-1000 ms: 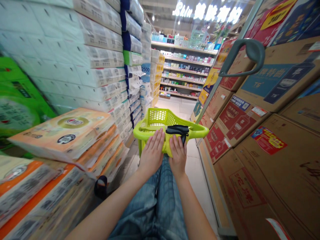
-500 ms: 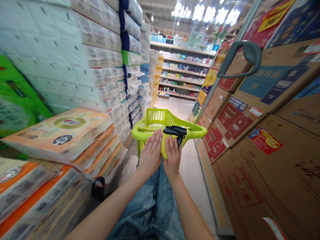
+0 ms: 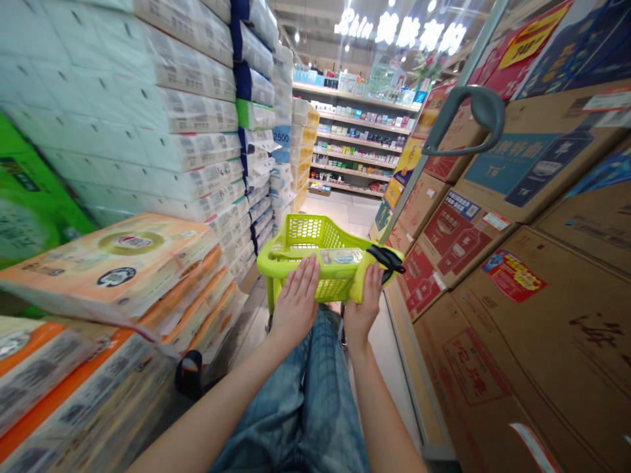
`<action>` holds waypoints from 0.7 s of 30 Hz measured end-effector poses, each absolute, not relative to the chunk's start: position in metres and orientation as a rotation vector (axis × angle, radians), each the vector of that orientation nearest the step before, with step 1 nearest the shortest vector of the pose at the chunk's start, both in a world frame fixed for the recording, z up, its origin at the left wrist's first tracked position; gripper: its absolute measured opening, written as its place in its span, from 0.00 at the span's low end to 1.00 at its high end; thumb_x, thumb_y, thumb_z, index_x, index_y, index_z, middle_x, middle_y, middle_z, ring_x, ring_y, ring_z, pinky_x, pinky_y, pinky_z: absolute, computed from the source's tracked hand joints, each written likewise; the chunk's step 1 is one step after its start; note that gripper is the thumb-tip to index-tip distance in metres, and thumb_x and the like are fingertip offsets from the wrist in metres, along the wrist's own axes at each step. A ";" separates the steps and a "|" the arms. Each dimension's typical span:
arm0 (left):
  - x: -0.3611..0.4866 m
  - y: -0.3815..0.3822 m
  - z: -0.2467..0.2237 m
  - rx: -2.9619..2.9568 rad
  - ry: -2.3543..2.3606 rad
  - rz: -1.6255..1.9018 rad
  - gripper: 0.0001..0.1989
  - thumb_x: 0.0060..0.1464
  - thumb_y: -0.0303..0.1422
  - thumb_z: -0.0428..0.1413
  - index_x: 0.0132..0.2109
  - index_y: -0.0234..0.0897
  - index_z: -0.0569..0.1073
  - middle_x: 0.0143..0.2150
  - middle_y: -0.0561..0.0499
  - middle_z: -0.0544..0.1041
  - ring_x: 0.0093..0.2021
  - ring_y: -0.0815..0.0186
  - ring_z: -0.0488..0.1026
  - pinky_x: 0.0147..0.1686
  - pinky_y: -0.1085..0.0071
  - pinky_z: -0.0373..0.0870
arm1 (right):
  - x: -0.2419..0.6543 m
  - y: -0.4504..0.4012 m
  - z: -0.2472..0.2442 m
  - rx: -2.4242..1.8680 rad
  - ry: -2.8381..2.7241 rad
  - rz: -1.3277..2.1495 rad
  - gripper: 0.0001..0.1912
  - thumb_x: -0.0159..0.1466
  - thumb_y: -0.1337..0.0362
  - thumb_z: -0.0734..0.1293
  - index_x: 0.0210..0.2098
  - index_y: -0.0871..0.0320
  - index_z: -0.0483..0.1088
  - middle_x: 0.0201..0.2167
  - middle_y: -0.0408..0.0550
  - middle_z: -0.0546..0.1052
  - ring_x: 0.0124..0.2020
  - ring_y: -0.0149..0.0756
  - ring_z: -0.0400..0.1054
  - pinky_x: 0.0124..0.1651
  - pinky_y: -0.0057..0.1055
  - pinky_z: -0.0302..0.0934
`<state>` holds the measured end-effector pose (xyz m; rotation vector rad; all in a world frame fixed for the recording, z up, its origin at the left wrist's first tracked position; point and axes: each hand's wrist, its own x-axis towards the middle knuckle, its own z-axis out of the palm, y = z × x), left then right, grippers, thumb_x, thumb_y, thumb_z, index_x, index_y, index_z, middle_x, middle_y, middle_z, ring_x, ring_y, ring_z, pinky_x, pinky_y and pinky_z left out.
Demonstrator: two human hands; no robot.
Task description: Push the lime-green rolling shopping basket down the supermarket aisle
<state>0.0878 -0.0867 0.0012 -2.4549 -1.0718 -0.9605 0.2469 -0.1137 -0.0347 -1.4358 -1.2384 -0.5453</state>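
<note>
Supermarket aisle: white tissue packs (image 3: 187,112) tower left of a lime-green plastic basket (image 3: 308,231). The left hand (image 3: 297,295) lies open, fingers flat on its rim; the right hand (image 3: 362,302) curls shut around its black-strapped handle (image 3: 367,272).

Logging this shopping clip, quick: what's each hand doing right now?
Left hand: open, lying flat on the lime-green shopping basket.
Right hand: closed, holding the basket's handle.

a supermarket aisle (image 3: 340,207), stacked tissue packs (image 3: 187,112), cardboard cartons (image 3: 493,263), green plastic shopping cart (image 3: 305,231), stocked shelves (image 3: 357,148)
</note>
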 end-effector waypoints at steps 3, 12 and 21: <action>0.087 -0.086 0.000 -2.427 -1.079 -0.947 0.39 0.58 0.26 0.46 0.73 0.26 0.39 0.74 0.41 0.45 0.74 0.56 0.42 0.70 0.57 0.46 | 0.215 -0.114 -0.039 -1.389 -1.533 -0.614 0.36 0.66 0.74 0.53 0.72 0.55 0.43 0.69 0.53 0.59 0.73 0.41 0.42 0.71 0.54 0.46; 0.088 -0.086 0.002 -2.409 -1.066 -1.012 0.36 0.64 0.30 0.44 0.73 0.29 0.38 0.74 0.43 0.48 0.74 0.59 0.44 0.70 0.60 0.45 | 0.279 -0.117 -0.036 -1.420 -1.401 -0.690 0.38 0.64 0.77 0.52 0.72 0.54 0.45 0.69 0.53 0.59 0.73 0.42 0.45 0.70 0.57 0.48; 0.087 -0.087 0.004 -2.443 -1.034 -1.077 0.33 0.68 0.32 0.41 0.73 0.29 0.38 0.74 0.42 0.49 0.74 0.58 0.44 0.70 0.59 0.44 | 0.253 -0.115 -0.035 -1.467 -1.280 -0.599 0.36 0.65 0.74 0.52 0.72 0.56 0.44 0.71 0.52 0.55 0.73 0.42 0.42 0.71 0.55 0.47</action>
